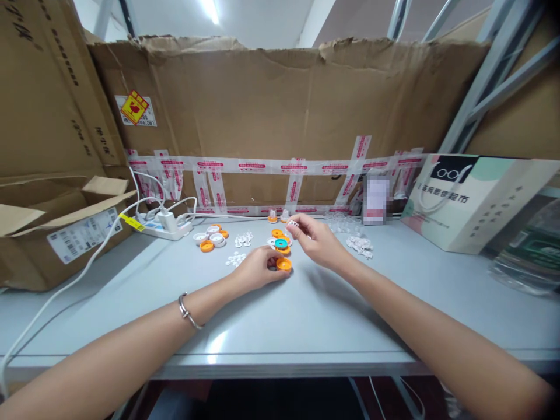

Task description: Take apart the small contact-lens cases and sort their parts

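My left hand (pixel 262 266) rests low over the table, its thumb and fingers closed on the side of a round orange plastic cap (pixel 284 265). Just behind that cap lie a teal disc (pixel 280 244) and more orange discs (pixel 277 233). Held up to the right of them, my right hand (pixel 315 238) pinches a small white plastic piece with dark spots (pixel 293 224) between thumb and fingertips. At the back stand orange-based pieces with clear tops (pixel 272 216). Small white parts (pixel 237 259) are scattered left of my left hand, with more white bits (pixel 244 239) behind them.
White and orange caps (pixel 213 238) are grouped at left. White pieces (pixel 359 246) and clear domes (pixel 343 222) lie at right. A power strip (pixel 168 228) with cables, an open carton (pixel 61 227), a paper bag (pixel 464 204), a water bottle (pixel 529 251) and a cardboard wall (pixel 280 105) surround the table.
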The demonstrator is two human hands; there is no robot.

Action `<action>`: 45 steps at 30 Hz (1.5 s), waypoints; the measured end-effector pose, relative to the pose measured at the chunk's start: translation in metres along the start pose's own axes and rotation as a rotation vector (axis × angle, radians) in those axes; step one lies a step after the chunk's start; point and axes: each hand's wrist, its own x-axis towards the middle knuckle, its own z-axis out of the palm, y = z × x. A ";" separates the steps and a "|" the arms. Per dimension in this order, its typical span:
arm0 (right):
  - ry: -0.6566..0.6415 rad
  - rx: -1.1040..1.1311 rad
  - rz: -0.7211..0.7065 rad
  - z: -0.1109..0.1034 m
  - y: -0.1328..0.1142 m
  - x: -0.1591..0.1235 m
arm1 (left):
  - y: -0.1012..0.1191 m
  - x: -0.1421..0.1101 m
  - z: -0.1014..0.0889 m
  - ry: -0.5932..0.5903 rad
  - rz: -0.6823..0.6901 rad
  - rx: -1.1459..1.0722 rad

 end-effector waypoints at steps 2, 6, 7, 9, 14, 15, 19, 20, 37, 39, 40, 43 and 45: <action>-0.042 0.133 0.051 -0.003 0.000 0.002 | 0.001 0.000 0.001 0.005 0.016 0.041; -0.075 0.447 0.162 -0.004 0.002 0.001 | 0.002 0.001 -0.002 0.027 0.037 0.054; -0.067 0.505 0.189 -0.004 0.001 0.000 | 0.003 0.001 -0.004 0.060 0.053 0.047; -0.065 0.585 0.224 -0.004 -0.001 0.000 | 0.006 0.001 -0.010 0.182 0.119 0.055; -0.096 0.655 0.231 0.000 -0.005 -0.003 | 0.018 -0.002 -0.023 0.460 0.370 0.171; -0.102 0.663 0.229 0.001 -0.005 -0.003 | 0.020 -0.003 -0.024 0.463 0.415 0.201; -0.143 0.701 0.233 0.002 -0.004 -0.004 | 0.021 -0.004 -0.026 0.482 0.505 0.308; -0.155 0.705 0.227 0.002 -0.004 -0.004 | 0.020 -0.004 -0.027 0.499 0.514 0.323; -0.107 0.598 0.277 0.014 0.003 -0.007 | 0.016 -0.002 -0.024 0.477 0.522 0.312; -0.118 0.696 0.325 0.015 0.003 -0.006 | 0.015 -0.003 -0.025 0.454 0.484 0.248; -0.121 0.732 0.345 0.015 0.003 -0.006 | 0.015 -0.003 -0.025 0.440 0.465 0.214; -0.119 0.774 0.398 0.014 0.001 -0.005 | 0.016 -0.003 -0.025 0.406 0.415 0.121; -0.118 0.780 0.440 0.014 -0.001 -0.006 | 0.017 -0.003 -0.024 0.392 0.388 0.078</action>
